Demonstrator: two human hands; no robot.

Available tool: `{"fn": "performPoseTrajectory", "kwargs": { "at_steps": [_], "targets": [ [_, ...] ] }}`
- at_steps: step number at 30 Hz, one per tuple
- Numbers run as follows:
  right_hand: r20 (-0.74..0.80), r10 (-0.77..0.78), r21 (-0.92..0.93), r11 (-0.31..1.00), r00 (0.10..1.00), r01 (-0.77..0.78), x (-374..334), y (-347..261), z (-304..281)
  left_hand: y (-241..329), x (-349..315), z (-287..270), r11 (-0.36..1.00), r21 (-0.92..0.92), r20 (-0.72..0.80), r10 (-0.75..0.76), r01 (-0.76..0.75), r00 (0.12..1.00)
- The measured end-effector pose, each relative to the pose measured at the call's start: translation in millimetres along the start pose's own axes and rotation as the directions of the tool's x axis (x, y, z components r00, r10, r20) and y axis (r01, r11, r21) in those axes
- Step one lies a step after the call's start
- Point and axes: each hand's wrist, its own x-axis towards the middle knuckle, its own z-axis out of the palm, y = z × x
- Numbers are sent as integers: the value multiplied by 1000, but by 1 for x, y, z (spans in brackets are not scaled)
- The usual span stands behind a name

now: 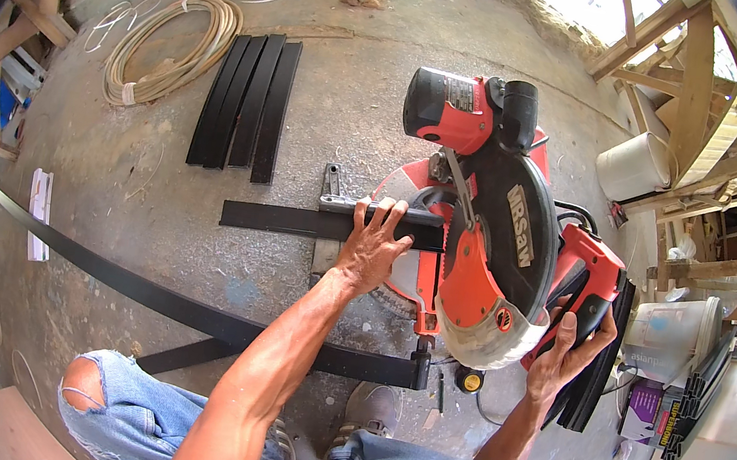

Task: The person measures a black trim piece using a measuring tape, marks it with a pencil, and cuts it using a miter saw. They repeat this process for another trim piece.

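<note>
A red and black miter saw [521, 204] stands on the floor in front of me, its blade guard raised above the base. My left hand [371, 254] presses a short black strip [272, 218] against the metal fence [339, 204], fingers curled over both. The strip's right end reaches in beside the saw's orange lower guard [474, 276]. My right hand [566, 354] is wrapped round the saw's red and black handle [593, 278]; whether a finger is on the trigger is hidden.
Several cut black strips [259, 109] lie beyond the saw, near a coiled beige hose [118, 57]. A long black strip [164, 298] crosses before my legs. More black strips [599, 372], white buckets [676, 331] and a purple box [643, 408] stand at right. Timber framing [694, 87] rises behind.
</note>
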Motion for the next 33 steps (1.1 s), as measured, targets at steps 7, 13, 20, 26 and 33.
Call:
{"fn": "performPoseTrajectory", "kwargs": {
  "at_steps": [7, 13, 20, 26, 33],
  "targets": [
    [7, 9, 10, 1000, 1000, -9, -1, 4, -2, 6, 2, -5, 999, 39, 42, -38, 37, 998],
    [10, -9, -26, 1000, 1000, 10, -3, 4, 0, 5, 3, -6, 998, 40, 70, -49, 47, 996],
    [10, 94, -42, 995, 995, -94, 0, -12, -2, 4, 4, -4, 996, 83, 69, -40, 34, 997],
    [105, 183, -68, 982, 978, -176, 37, -30, -16, 3, 5, -8, 987, 158, 126, -39, 19, 991],
    [111, 382, 126, 910, 917, -395, 57, -37, 3, 9, 11, -13, 970, 243, 219, -51, -4, 974]
  ]
}}
